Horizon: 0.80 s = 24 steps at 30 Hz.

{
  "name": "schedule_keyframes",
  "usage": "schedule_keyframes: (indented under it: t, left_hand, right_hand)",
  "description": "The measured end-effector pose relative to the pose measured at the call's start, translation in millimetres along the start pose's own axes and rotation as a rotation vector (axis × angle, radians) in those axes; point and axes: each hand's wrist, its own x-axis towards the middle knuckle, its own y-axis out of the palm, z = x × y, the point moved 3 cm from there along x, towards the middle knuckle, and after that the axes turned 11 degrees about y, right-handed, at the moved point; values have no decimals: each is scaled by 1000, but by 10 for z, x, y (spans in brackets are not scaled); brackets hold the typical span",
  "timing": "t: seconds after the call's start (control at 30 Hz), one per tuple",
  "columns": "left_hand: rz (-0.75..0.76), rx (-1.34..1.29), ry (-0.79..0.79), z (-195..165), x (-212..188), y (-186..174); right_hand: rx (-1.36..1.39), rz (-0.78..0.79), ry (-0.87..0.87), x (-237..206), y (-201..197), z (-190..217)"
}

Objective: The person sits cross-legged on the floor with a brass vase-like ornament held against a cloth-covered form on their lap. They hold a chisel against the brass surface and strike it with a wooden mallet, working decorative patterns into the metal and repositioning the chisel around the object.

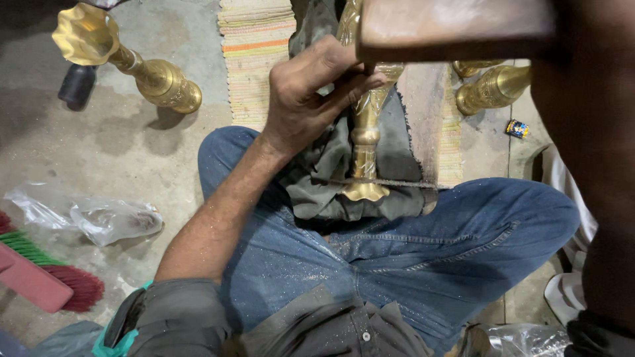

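I sit cross-legged in blue jeans (423,258) on the floor. A slim brass vase (365,135) lies lengthwise across a dark grey cloth (324,178) over my lap. My left hand (307,96) rests on the vase's upper part, its fingers pinched around a thin metal punch (370,68) set against the brass. My right hand (572,63) is raised close to the camera, dark and blurred. It seems to grip a wooden mallet, whose head (456,26) hangs above the punch. The right fingers are hidden.
A second brass vase (135,69) lies on the concrete floor at top left beside a dark round object (76,86). More brass pieces (493,86) lie at top right near a small colourful packet (517,128). A striped mat (254,56), a plastic bag (99,218) and a red-green broom (56,277) are around me.
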Motion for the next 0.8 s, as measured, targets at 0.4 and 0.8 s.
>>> schedule_keyframes:
  t: [0.4,0.8]
  left_hand:
    - [-50,-76,-26,99,-117,74]
    - [-102,-248,-24,66,-105,41]
  right_hand:
    - [-9,11,2,25,10,36]
    - [-11,22,0,81,22,59]
